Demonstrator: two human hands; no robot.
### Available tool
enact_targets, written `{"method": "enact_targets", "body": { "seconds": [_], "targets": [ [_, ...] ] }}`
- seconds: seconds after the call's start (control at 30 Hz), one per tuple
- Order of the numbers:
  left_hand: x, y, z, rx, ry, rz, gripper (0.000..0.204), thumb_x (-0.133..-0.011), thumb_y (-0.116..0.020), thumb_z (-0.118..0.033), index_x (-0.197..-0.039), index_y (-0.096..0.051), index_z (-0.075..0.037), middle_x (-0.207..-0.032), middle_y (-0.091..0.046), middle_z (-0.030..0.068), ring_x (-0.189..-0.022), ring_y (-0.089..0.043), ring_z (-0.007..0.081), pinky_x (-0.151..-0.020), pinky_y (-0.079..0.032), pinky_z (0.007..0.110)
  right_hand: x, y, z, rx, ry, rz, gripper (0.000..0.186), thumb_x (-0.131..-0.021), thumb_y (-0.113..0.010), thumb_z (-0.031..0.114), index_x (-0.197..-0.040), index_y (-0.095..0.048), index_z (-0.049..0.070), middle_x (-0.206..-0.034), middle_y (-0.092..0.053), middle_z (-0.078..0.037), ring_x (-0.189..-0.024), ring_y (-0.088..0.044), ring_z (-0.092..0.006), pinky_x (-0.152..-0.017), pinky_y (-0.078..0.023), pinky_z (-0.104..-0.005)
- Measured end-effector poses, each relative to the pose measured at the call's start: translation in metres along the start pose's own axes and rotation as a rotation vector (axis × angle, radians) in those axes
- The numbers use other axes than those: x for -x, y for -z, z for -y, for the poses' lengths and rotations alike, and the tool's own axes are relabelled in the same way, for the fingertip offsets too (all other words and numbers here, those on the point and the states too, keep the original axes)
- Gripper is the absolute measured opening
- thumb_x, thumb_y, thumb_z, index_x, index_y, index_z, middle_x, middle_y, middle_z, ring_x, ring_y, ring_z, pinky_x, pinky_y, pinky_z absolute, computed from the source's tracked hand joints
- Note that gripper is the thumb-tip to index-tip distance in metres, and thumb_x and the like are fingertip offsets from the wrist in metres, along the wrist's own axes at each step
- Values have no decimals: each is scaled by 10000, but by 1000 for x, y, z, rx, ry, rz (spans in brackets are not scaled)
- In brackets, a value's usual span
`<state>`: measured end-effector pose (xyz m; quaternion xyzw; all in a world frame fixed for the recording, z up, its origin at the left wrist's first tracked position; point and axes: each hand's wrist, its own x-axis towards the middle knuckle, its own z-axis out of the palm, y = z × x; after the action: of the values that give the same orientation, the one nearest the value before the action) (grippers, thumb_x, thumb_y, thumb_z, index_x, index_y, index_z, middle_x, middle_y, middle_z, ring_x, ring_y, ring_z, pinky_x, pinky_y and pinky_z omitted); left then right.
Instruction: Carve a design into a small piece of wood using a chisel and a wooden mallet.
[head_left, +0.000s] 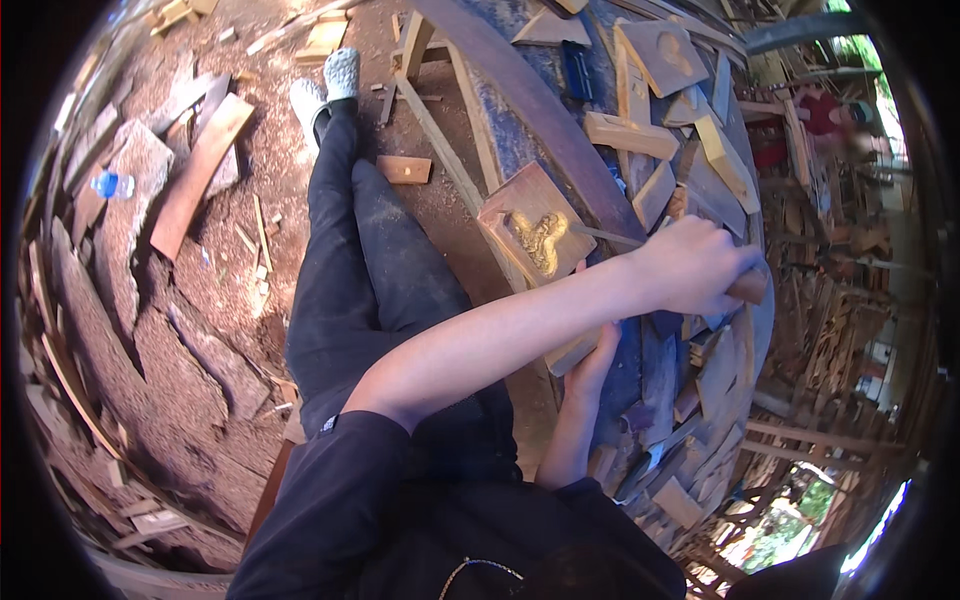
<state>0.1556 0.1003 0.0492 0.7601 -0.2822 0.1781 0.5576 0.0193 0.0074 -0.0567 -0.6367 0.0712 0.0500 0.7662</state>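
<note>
My left forearm crosses in front of me to the right. My left hand [700, 265] is closed round the wooden handle of a chisel [612, 236], whose thin metal blade points left at a carved wooden block [508, 212]. A rough, light-coloured three-lobed hollow is cut into the block's brown face. Below the forearm, my right hand [596, 362] curls against a wooden edge beside the bench, and a fingertip shows at the block's lower right side. The forearm hides the middle of this hand and part of the wood.
A blue-stained workbench [510, 45] holds several wood offcuts, a long dark board [545, 110] and a small dark blue object [577, 70]. My legs stretch along its left. On the dirt floor lie bark slabs [140, 220], a curved plank [205, 175] and a plastic bottle [112, 185].
</note>
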Motion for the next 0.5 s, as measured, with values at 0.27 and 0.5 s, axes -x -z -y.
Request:
{"method": "enact_targets", "body": {
  "seconds": [0.27,0.5],
  "targets": [
    [-1,2,2,-13,-29,46,437,-773,-804,-314,-1119,-708,-66,-765,-716,156,-786,-738,374,-707,-572,491,-2,-2,2,-11,-6,-2,620,-1084,-476,367,-1554,-439,-36,-1594,-519,-187,-1439,-522,-266,-1186,-404,-412],
    [0,3,5,-9,-21,77,488,-776,-802,-317,-1184,-714,-65,-788,-727,163,-797,-740,375,-721,-581,488,0,-1,0,19,-44,-58,633,-1071,-501,382,-1555,-434,-20,-1583,-523,-179,-1421,-533,-274,-1178,-415,-429]
  ]
}}
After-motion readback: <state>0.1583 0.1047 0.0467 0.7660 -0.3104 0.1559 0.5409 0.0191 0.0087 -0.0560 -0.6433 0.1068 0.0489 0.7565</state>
